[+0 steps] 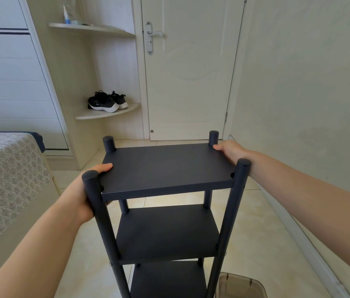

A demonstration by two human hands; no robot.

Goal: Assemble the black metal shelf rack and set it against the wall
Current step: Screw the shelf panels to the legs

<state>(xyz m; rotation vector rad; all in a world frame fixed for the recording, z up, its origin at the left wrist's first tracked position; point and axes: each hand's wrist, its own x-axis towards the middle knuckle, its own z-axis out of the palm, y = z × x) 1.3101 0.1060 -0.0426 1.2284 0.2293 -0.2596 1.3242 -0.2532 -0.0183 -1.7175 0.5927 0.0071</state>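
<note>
Head view: rack (165, 229) upright on tile; left hand (88, 190) and right hand (233, 152) each pinch top shelf (165, 168) edges.

Single head view, looking forward-down, close over shelf rack (165, 171), facing closed door (189, 72).

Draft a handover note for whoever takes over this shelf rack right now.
Left hand grips the left edge of the top shelf, thumb on top; right hand grips the right edge.
The shelf rack is upright mid-floor, apart from the wall on the right; feet out of view.
Done: assembly looks complete, three shelves on four posts.
Left: set it against the wall.
</note>
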